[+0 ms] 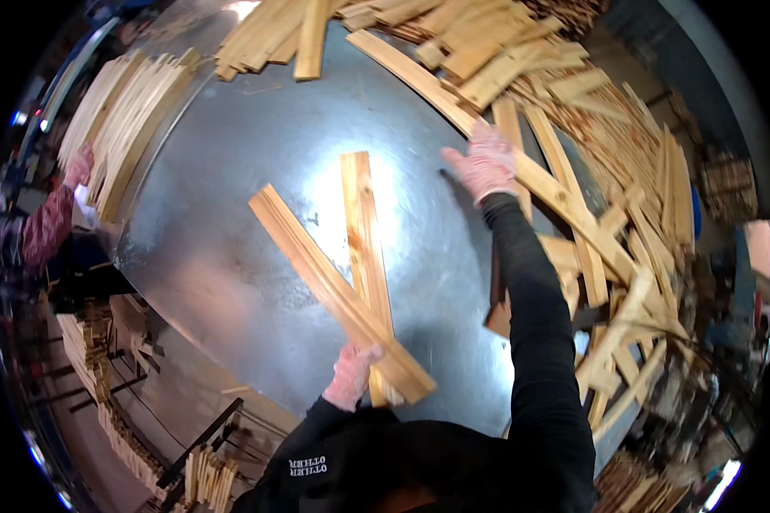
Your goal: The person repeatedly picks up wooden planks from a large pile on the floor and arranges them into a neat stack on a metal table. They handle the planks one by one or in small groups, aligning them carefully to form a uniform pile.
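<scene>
Two wooden slats crossed in an X on a big round sheet-metal table [231, 248]. Left hand [352, 376], in a pinkish knit glove, down at the near end where the slats overlap, fingers curled around the lower end of the longer slat [338, 291], which runs diagonally up toward the left. Shorter slat [366, 248] lying nearly straight up and down, tucked under the long one near the grip. Right hand [484, 162], same kind of glove, stretched out far across the table, fingers spread wide and flat, holding nothing, resting just at the edge of a long plank [522, 171] on the messy pile of offcuts [607, 171] heaped along the right rim. Neater stack of slats [128, 120] off at the upper left, with another person's gloved hand [79, 164] on it.
</scene>
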